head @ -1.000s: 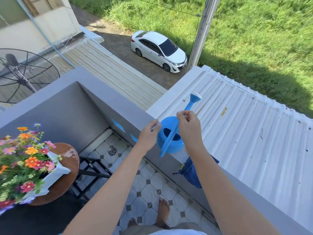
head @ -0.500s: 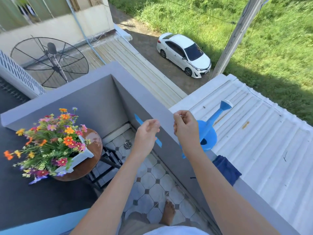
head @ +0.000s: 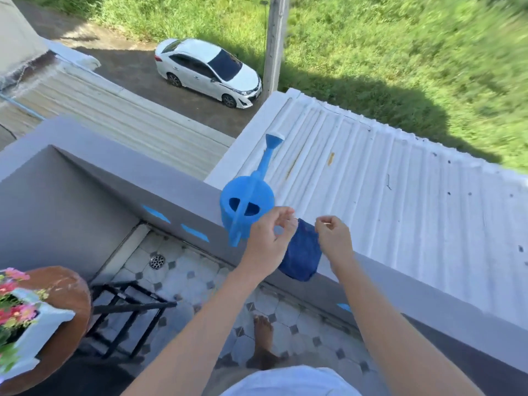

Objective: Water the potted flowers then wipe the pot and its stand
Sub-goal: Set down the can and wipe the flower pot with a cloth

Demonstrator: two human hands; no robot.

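Observation:
A blue watering can [head: 247, 204] stands on the grey balcony ledge [head: 177, 192], spout pointing away over the roof. Just right of it a dark blue cloth [head: 301, 254] hangs over the ledge. My left hand [head: 268, 238] and my right hand [head: 334, 238] hover at the cloth's two upper corners, fingers pinched together. Whether they grip the cloth is unclear. At the lower left, mostly cut off, the white pot [head: 43, 324] of pink flowers [head: 11, 304] sits on a round wooden stand [head: 68, 295] with black legs [head: 128, 307].
The tiled balcony floor [head: 194, 281] has a drain [head: 157, 261] in the corner, and a bare foot [head: 264, 338] stands on it. Beyond the ledge lie a white corrugated roof [head: 385, 201], a white car [head: 208, 71], a pole [head: 274, 44] and grass.
Both hands have moved right, away from the watering can and onto the hanging cloth. The view swung right, so the flowers slid to the left edge.

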